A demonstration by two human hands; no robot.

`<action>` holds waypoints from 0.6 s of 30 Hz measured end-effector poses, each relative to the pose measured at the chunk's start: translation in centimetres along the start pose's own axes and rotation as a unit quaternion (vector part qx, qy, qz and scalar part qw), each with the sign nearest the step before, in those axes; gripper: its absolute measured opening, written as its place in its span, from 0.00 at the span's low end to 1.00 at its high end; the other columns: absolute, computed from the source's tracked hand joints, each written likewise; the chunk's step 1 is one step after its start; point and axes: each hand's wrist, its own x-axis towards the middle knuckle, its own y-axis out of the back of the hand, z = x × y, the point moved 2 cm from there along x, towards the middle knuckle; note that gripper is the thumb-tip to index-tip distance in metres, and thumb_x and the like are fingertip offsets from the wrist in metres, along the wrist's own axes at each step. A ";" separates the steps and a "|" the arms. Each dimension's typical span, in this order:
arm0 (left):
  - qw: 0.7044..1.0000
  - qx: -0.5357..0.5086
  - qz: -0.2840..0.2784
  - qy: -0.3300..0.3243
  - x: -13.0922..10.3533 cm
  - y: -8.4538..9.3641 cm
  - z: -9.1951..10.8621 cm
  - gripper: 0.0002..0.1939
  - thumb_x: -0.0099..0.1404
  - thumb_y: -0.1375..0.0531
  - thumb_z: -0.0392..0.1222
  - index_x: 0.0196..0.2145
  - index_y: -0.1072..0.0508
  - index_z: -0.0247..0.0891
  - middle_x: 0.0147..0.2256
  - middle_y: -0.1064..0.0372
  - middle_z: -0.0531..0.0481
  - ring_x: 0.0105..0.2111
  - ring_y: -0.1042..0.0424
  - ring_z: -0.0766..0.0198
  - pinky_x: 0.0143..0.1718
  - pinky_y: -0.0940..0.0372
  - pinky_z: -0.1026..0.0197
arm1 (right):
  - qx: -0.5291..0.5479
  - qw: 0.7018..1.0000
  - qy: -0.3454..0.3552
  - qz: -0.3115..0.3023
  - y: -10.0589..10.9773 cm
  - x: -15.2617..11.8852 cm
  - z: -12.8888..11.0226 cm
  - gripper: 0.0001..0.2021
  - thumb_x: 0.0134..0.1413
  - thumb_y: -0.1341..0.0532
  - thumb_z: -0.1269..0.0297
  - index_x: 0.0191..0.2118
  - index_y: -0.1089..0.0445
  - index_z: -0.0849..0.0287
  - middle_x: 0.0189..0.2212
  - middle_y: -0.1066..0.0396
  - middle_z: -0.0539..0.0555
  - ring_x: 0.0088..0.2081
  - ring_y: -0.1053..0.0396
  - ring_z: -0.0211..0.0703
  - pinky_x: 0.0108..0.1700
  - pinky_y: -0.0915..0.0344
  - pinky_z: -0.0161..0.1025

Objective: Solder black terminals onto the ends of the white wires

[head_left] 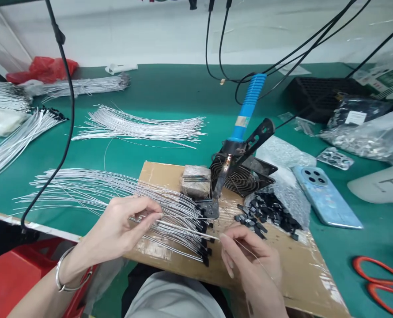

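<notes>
My left hand [130, 229] pinches a white wire [186, 230] between thumb and forefinger, above a spread bundle of white wires [93, 187] with black ends. At the far end of that wire, my right hand [249, 260] is closed with its thumb and forefinger pressed together. A thin silvery strand [254, 256] runs back across the right hand, probably also gripped. A soldering iron with a blue handle [249, 108] points down just behind the wire ends. Beside its tip sits a greyish block [195, 182]. Small black pieces [272, 210] lie in a heap behind my right hand.
A cardboard sheet [292, 274] lies under the work. Behind the iron stands a black fan [239, 174]. To the right are a blue phone [327, 194], red-handled scissors [378, 282] and plastic bags [372, 132]. More white wires [143, 126] lie further back. A black cable [69, 88] hangs at left.
</notes>
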 end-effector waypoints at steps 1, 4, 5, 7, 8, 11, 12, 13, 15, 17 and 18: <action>1.000 0.000 -0.006 0.005 0.1 -0.1 0.2 0.05 0.71 0.41 0.36 0.37 0.25 0.40 0.31 0.25 0.53 0.29 0.30 0.66 0.31 0.37 0.65 | -0.009 1.000 0.007 -0.008 -0.2 -0.1 0.0 0.13 0.52 0.29 0.58 0.25 0.28 0.58 0.16 0.37 0.45 0.15 0.44 0.31 0.17 0.48 0.31; 0.999 -0.007 -0.039 0.022 0.4 -0.5 0.7 0.07 0.72 0.42 0.39 0.37 0.24 0.41 0.31 0.24 0.53 0.28 0.30 0.66 0.29 0.39 0.65 | -0.013 0.999 0.022 -0.031 -0.8 -0.2 -0.2 0.12 0.51 0.29 0.60 0.24 0.28 0.58 0.20 0.34 0.47 0.15 0.42 0.30 0.17 0.48 0.31; 0.998 -0.018 -0.055 0.032 0.5 -0.6 0.9 0.08 0.72 0.42 0.40 0.36 0.24 0.40 0.31 0.24 0.53 0.28 0.30 0.66 0.28 0.39 0.65 | -0.008 0.999 0.028 -0.036 -1.0 -0.2 -0.3 0.12 0.52 0.29 0.60 0.24 0.27 0.58 0.21 0.34 0.47 0.15 0.41 0.29 0.17 0.48 0.31; 0.993 -0.053 -0.092 0.057 0.6 -0.9 1.1 0.10 0.72 0.43 0.42 0.34 0.24 0.40 0.28 0.25 0.53 0.27 0.31 0.66 0.27 0.40 0.65 | 0.001 0.999 0.034 -0.039 -1.0 -0.1 -0.4 0.12 0.52 0.29 0.61 0.24 0.27 0.58 0.21 0.35 0.46 0.15 0.42 0.29 0.16 0.48 0.31; 0.989 -0.071 -0.109 0.074 0.7 -1.0 1.1 0.11 0.72 0.43 0.43 0.33 0.24 0.40 0.27 0.26 0.52 0.26 0.31 0.65 0.26 0.40 0.65 | 0.000 0.999 0.038 -0.040 -0.8 0.0 -0.4 0.11 0.52 0.29 0.61 0.24 0.27 0.58 0.21 0.35 0.46 0.15 0.42 0.29 0.16 0.48 0.31; 0.972 -0.121 -0.151 0.130 0.9 -1.2 1.0 0.13 0.71 0.43 0.47 0.32 0.25 0.39 0.23 0.27 0.52 0.23 0.31 0.65 0.20 0.44 0.67 | -0.033 0.994 0.086 -0.059 -0.1 0.3 -0.6 0.09 0.54 0.30 0.63 0.25 0.27 0.58 0.21 0.33 0.47 0.17 0.40 0.32 0.17 0.46 0.32; 0.966 -0.136 -0.163 0.147 1.0 -1.3 1.0 0.14 0.71 0.43 0.48 0.32 0.25 0.39 0.22 0.28 0.52 0.22 0.31 0.65 0.19 0.45 0.67 | -0.053 0.989 0.115 -0.070 0.1 0.4 -0.8 0.09 0.54 0.31 0.65 0.26 0.27 0.57 0.21 0.33 0.48 0.19 0.39 0.34 0.19 0.44 0.33; 0.959 -0.152 -0.175 0.161 1.1 -1.3 0.9 0.14 0.71 0.43 0.49 0.32 0.25 0.39 0.21 0.29 0.52 0.21 0.31 0.65 0.18 0.46 0.67 | -0.072 0.983 0.147 -0.081 0.2 0.4 -0.9 0.08 0.54 0.31 0.67 0.26 0.27 0.57 0.21 0.32 0.48 0.21 0.37 0.36 0.20 0.42 0.33; 0.949 -0.174 -0.195 0.177 1.3 -1.4 0.8 0.15 0.70 0.42 0.49 0.31 0.25 0.38 0.21 0.30 0.52 0.20 0.32 0.66 0.18 0.46 0.68 | -0.098 0.971 0.193 -0.101 0.4 0.4 -1.3 0.07 0.54 0.32 0.70 0.26 0.27 0.57 0.21 0.32 0.48 0.24 0.35 0.38 0.24 0.40 0.34; 0.942 -0.186 -0.208 0.186 1.4 -1.5 0.8 0.15 0.70 0.42 0.49 0.30 0.26 0.38 0.20 0.33 0.53 0.19 0.34 0.67 0.18 0.47 0.68 | -0.103 0.967 0.204 -0.110 0.6 0.4 -1.4 0.07 0.55 0.32 0.71 0.28 0.28 0.57 0.21 0.32 0.48 0.24 0.35 0.38 0.25 0.41 0.35; 0.940 -0.188 -0.212 0.188 1.4 -1.5 0.9 0.16 0.70 0.42 0.49 0.30 0.26 0.38 0.20 0.34 0.54 0.19 0.35 0.68 0.18 0.47 0.68 | -0.104 0.967 0.204 -0.114 0.6 0.4 -1.4 0.07 0.56 0.33 0.72 0.28 0.28 0.56 0.22 0.33 0.47 0.25 0.36 0.37 0.25 0.41 0.35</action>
